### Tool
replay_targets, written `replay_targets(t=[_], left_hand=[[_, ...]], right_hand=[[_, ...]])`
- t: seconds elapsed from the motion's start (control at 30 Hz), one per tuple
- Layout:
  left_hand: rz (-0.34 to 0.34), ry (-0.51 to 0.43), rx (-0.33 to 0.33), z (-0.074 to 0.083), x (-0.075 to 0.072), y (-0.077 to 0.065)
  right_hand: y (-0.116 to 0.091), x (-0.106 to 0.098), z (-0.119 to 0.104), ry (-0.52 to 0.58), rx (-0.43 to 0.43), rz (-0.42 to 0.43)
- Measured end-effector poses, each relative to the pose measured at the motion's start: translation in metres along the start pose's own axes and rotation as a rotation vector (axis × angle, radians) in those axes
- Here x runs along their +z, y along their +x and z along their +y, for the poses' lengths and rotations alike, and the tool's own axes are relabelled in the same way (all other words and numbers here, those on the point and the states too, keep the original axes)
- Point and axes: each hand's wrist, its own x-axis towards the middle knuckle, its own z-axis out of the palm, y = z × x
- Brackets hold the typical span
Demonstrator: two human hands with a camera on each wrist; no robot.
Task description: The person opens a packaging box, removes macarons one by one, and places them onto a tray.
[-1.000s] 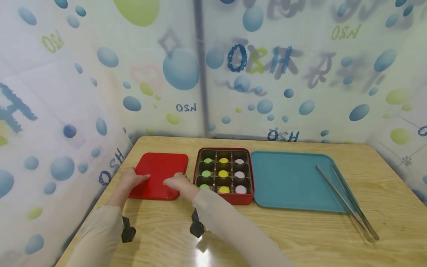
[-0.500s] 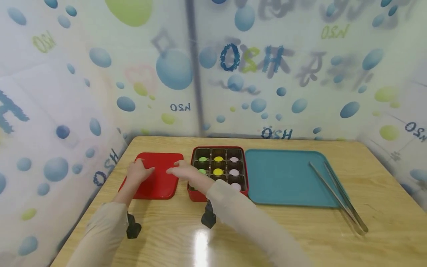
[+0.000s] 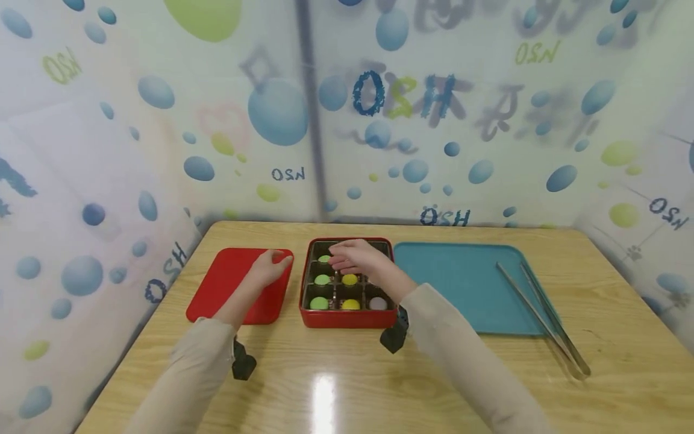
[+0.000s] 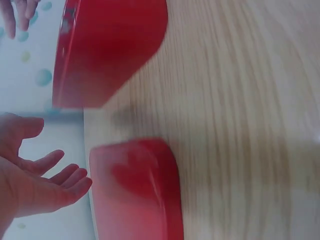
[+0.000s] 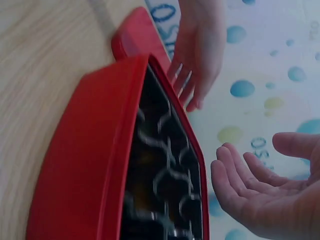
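A red square lid [image 3: 225,286] lies flat on the left of the table. Above its right part hovers my left hand [image 3: 264,269], fingers loosely bent around nothing. To the right sits a red box [image 3: 347,319] with a dark divided insert, its compartments holding green balls [image 3: 322,279], yellow balls [image 3: 349,279] and pale purple balls [image 3: 378,303]. My right hand [image 3: 362,259] is held over the back of this box, relaxed and holding nothing, hiding some compartments. The right wrist view shows the right hand [image 5: 270,185] palm up beside the box rim.
A blue tray [image 3: 450,289] lies right of the box. Metal tongs [image 3: 542,319] rest across its right side, their joined end on the wooden table [image 3: 423,392]. A patterned curtain-like wall [image 3: 347,120] stands behind the table and along its left side.
Both hands have left the lid area's earlier spots and moved right: the left to the lid's right part, the right over the box. The head view has turned slightly right.
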Motion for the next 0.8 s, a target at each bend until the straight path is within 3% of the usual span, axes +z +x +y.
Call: replay_targets(t=[0.23, 0.53, 0.8], left_hand=[[-0.037, -0.115, 0.04, 0.016, 0.018, 0.009], [-0.122, -0.253, -0.025, 0.024, 0.032, 0.017], [-0.216, -0.34, -0.081, 0.023, 0.033, 0.022]], right_hand=[[-0.015, -0.044, 0.013, 0.018, 0.001, 0.058], [-0.037, -0.098, 0.041, 0.001, 0.015, 0.153], [-0.061, -0.144, 0.068, -0.043, 0.054, 0.203]])
